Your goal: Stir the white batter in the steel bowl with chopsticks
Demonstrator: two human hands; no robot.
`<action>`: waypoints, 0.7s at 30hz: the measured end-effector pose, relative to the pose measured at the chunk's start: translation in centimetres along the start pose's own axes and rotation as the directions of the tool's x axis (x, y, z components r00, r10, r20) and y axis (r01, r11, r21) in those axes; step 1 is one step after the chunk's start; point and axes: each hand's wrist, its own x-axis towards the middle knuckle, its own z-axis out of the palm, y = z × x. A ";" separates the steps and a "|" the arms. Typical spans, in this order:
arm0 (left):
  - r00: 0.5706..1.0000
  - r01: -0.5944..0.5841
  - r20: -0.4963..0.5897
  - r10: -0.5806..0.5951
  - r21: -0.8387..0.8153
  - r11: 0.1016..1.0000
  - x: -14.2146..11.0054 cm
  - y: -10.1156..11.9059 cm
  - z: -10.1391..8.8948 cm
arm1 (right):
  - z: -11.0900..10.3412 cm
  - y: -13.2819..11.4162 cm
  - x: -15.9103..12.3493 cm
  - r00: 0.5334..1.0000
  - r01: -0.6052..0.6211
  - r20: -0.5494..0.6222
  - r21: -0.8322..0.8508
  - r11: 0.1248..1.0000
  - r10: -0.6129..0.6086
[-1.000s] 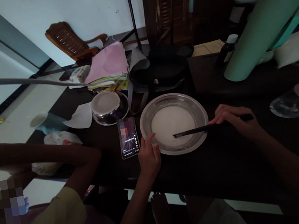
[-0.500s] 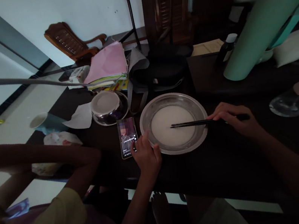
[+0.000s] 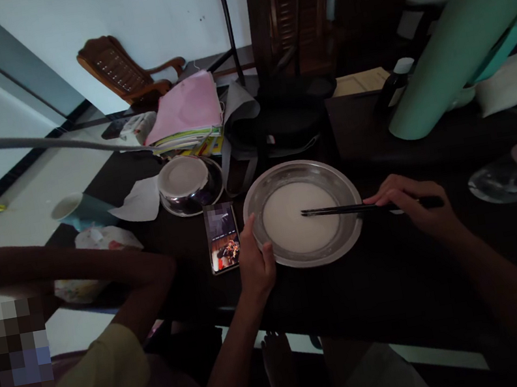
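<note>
A wide metal bowl (image 3: 354,230) with a milky white liquid (image 3: 294,230) in it stands on the dark table. At its left rim is my left hand (image 3: 256,261), fingers along the outside and thumb near the front, gripping the edge. Black chopsticks (image 3: 340,209) are pinched in my right hand (image 3: 416,203), to the right of the bowl. Their tips reach over the rim to the middle of the white liquid. A lit phone (image 3: 223,239) lies flat just left of my left hand.
An upturned metal bowl (image 3: 185,182), a white paper (image 3: 139,201) and a blue cup (image 3: 80,210) are at the left. Behind lie pink folders (image 3: 185,110) and a black bag (image 3: 276,121). A green thermos (image 3: 457,48) stands right. Another person's arm (image 3: 117,267) rests at the left.
My left hand has shifted from beside the phone onto the bowl's rim. My right hand and the chopsticks have moved slightly right. The phone's screen shows a different picture.
</note>
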 end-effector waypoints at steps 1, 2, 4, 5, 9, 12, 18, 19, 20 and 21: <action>1.000 0.006 0.012 -0.006 -0.003 1.000 -0.2 0.1 0.0 | 0.0 0.1 0.0 1.000 -0.013 -0.004 0.026 1.000 0.013; 1.000 0.011 0.025 -0.011 -0.003 1.000 -0.4 0.3 0.0 | 0.0 0.1 -0.1 1.000 -0.019 0.008 0.054 0.998 0.019; 0.999 0.015 0.037 -0.015 0.005 1.000 -0.8 0.5 0.1 | 0.1 0.3 -0.1 0.998 -0.016 0.061 0.084 0.996 0.011; 0.999 0.014 0.037 -0.014 0.009 1.000 -0.9 0.6 0.1 | 0.2 0.3 -0.1 0.997 -0.010 0.083 0.078 0.997 0.003; 0.999 0.029 0.037 -0.029 0.016 0.999 -1.0 0.7 0.0 | 0.1 0.5 0.1 1.000 -0.024 0.005 0.040 0.999 0.024; 0.997 0.061 0.048 -0.062 0.021 0.998 -1.0 0.8 -0.1 | 0.1 0.4 0.2 0.999 -0.032 0.003 0.086 0.996 0.032; 0.996 0.071 0.051 -0.072 0.026 0.997 -1.2 0.7 0.0 | 0.1 0.8 0.1 0.998 0.010 0.056 0.024 1.000 -0.011; 0.996 0.070 0.053 -0.071 0.026 0.997 -1.2 0.7 0.0 | 0.0 0.8 0.0 1.000 -0.012 0.013 0.028 1.000 0.011; 0.996 0.068 0.056 -0.069 0.025 0.997 -1.2 0.7 0.0 | -0.1 0.9 0.0 0.999 -0.034 -0.023 0.042 0.999 0.035; 0.996 0.065 0.057 -0.067 0.026 0.998 -1.2 0.7 0.0 | -0.1 0.8 0.0 0.998 -0.052 -0.037 0.059 0.997 0.054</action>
